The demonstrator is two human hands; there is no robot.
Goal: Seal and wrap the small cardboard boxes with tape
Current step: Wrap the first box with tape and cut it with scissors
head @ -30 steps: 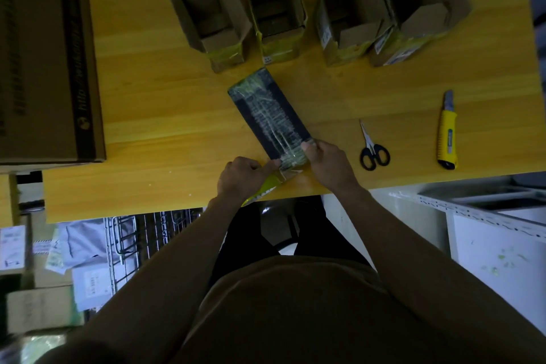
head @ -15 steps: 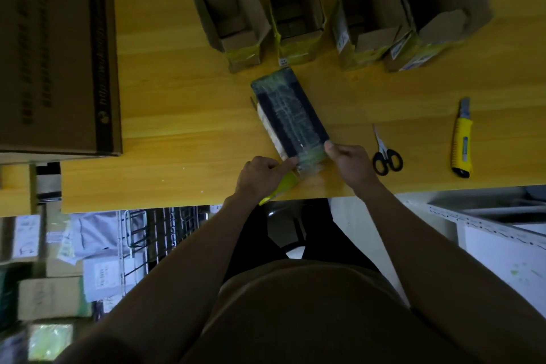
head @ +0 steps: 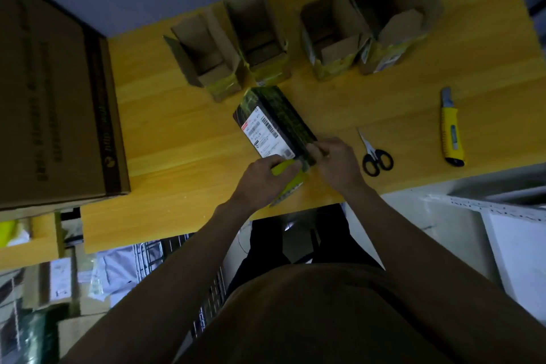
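While pinned at its near end by both hands, wrapped box [head: 273, 122] lying near the middle of the surface [head: 177, 127], long axis running diagonally from the near edge away toward the far left, label side turned up and leftward. Left hand [head: 260, 177] curled round a yellow-green tape roll [head: 291, 179] just at the box's near end, close to the near edge. Right hand [head: 336, 161] pinching the box's near right corner, fingertips on the dark taped face. Both grips touching the same end; the rest of the box reaching away from them, so any further wrap judged to travel along that axis or round the near end, with the left hand feeding tape and the right steadying.

Counted: one wrapped box in hand; four open small boxes [head: 206, 53] in a row along the far edge, flaps up, not yet sealed; one pair of scissors [head: 375, 155] just right of the right hand; one yellow utility knife [head: 452, 130] farther toward the right edge; one large carton [head: 53, 97] over the left edge.
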